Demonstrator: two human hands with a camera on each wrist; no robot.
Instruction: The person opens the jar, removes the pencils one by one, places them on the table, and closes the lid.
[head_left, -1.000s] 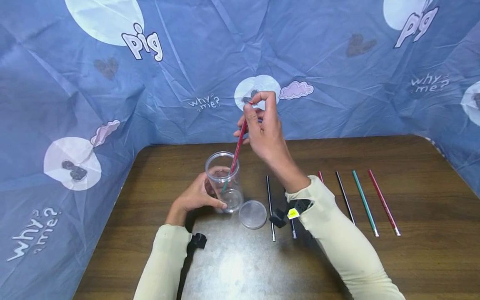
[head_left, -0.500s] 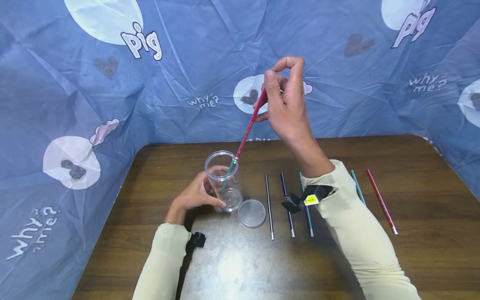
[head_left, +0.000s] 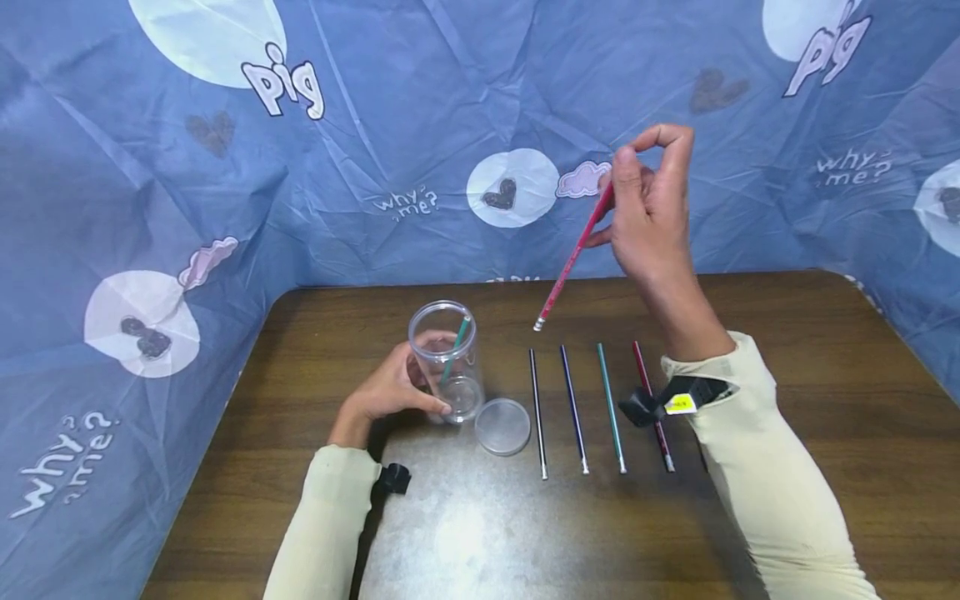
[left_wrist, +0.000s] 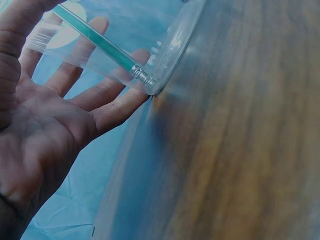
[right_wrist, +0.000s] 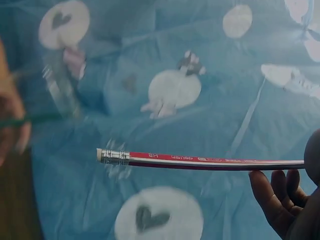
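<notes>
My left hand [head_left: 393,385] grips a clear plastic jar [head_left: 471,367] low on its side, with the thumb near the base. The jar stands without its lid. A green pencil [head_left: 456,348] leans inside it; the left wrist view has the pencil's metal-capped end [left_wrist: 142,75] at the jar's bottom. Above the back of the table, my right hand [head_left: 654,208] pinches a red pencil [head_left: 567,268] near its upper end. That pencil slants down to the left, its white eraser [right_wrist: 101,155] lowest, away from the jar and touching nothing else visible.
A clear round lid [head_left: 502,427] lies flat beside the jar. To its right, a black pencil [head_left: 538,417], a dark blue pencil [head_left: 574,408], a green pencil [head_left: 611,408] and a dark red pencil [head_left: 664,446] lie in a row. My right sleeve [head_left: 780,475] covers the table beyond.
My right hand has lifted the red pencil out of the jar and carried it to the right. The left hand and the jar have stayed in place.
</notes>
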